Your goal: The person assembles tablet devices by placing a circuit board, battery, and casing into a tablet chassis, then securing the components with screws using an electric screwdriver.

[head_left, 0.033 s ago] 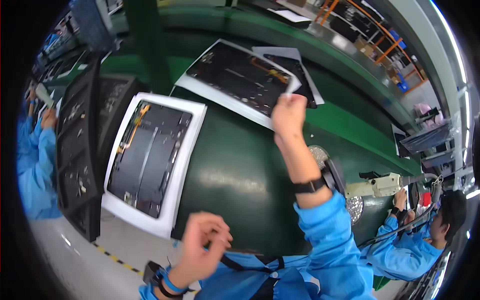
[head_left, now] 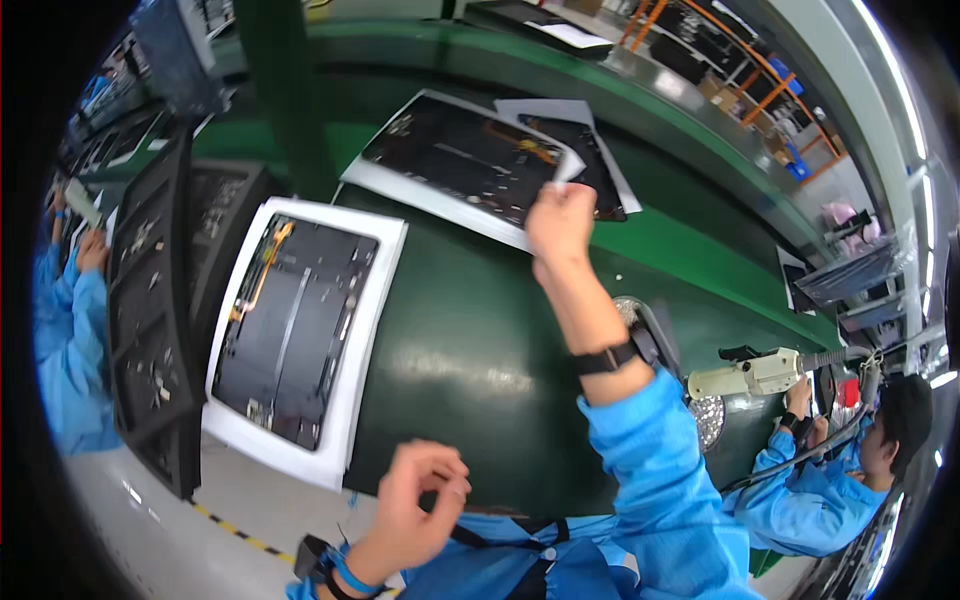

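Note:
My right hand (head_left: pixel 560 225) is closed in a pinch at the right corner of a white sheet (head_left: pixel 440 203) under a black tablet panel (head_left: pixel 455 155). The sheet's corner curls up above my fingers. Behind it, a second dark panel (head_left: pixel 590 160) rests on another white sheet (head_left: pixel 545 105). My left hand (head_left: pixel 420 505) hovers over the table's near edge, fingers curled toward the thumb; I cannot make out anything in them. Left of centre lies an open tablet housing (head_left: pixel 295 330) with an orange flex cable and a grey strip, on a white foam sheet (head_left: pixel 335 470).
Black compartment trays (head_left: pixel 150 330) with small parts stand at the left. Right of my forearm are a round dish of small metal pieces (head_left: pixel 708 420) and a beige power screwdriver (head_left: pixel 750 375). People in blue work at both sides. Shelving (head_left: pixel 770 100) stands at the far right.
The whole view has shifted slightly. My right hand, with the sheet's corner, has come a little to the left. My left hand appears slightly lower, its fingers still curled.

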Motion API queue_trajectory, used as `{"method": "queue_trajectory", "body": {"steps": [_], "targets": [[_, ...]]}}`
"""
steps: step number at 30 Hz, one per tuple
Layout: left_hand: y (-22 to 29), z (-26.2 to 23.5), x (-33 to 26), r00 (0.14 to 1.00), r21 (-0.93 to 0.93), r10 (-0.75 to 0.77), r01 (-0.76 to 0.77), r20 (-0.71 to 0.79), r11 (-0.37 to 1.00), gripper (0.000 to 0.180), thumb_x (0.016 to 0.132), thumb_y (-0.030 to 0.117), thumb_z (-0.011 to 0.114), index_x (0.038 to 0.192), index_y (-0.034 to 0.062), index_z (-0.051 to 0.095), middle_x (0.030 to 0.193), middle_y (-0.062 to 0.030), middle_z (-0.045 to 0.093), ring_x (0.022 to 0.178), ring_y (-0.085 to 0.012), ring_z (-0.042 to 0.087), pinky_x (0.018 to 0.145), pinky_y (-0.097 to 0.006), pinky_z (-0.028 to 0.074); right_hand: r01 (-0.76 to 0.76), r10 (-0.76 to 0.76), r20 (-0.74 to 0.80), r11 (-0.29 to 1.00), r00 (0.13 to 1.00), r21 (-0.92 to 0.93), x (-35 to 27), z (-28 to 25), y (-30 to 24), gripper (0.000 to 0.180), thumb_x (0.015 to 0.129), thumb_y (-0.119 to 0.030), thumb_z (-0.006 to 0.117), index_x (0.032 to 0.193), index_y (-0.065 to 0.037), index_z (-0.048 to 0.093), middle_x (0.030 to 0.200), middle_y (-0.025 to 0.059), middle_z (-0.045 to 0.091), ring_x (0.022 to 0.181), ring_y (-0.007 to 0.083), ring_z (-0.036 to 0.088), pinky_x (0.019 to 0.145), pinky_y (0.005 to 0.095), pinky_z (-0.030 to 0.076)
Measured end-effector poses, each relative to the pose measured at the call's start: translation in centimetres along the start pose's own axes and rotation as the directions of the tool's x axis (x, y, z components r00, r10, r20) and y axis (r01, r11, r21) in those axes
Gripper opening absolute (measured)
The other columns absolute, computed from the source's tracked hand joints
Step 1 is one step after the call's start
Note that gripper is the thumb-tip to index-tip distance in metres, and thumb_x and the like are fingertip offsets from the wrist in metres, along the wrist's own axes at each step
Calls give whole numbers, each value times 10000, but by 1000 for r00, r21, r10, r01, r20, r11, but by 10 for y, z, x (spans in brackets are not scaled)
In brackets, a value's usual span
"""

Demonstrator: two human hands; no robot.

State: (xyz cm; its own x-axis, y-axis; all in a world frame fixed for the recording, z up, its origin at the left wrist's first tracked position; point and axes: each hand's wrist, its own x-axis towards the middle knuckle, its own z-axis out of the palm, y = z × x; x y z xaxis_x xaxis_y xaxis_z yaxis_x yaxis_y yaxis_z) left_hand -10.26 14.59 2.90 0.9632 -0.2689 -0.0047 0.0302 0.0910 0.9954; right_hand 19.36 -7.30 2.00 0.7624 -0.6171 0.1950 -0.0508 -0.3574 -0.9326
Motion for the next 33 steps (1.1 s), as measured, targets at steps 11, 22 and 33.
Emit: {"method": "queue_trajectory", "body": {"steps": [11,22,33], "targets": [[-34,16,27,943,595,310,-318,120,738,225,882,-67,669,1077,31,616,966,-154,689,545,-220,636,485,-323,482,380,-479,65,599,875,-705,136,38,33,386,973,-332,665,1108,22,596,1099,226,699,987,428,683,870,519,561],[-29,31,38,914,681,316,-401,255,612,181,930,9,704,1106,35,671,945,-157,684,732,-336,662,646,-404,558,247,-127,215,623,968,-742,166,-39,87,268,868,-181,735,1073,-8,721,1049,197,757,1054,397,744,910,534,595],[-64,27,48,987,498,50,-121,155,859,306,1027,32,623,1320,-38,570,1119,-174,681,918,-251,676,806,-337,557,-147,160,-179,986,971,83,69,-16,54,314,1072,-79,420,1338,85,381,1085,380,680,1020,553,668,871,569,560]]}}
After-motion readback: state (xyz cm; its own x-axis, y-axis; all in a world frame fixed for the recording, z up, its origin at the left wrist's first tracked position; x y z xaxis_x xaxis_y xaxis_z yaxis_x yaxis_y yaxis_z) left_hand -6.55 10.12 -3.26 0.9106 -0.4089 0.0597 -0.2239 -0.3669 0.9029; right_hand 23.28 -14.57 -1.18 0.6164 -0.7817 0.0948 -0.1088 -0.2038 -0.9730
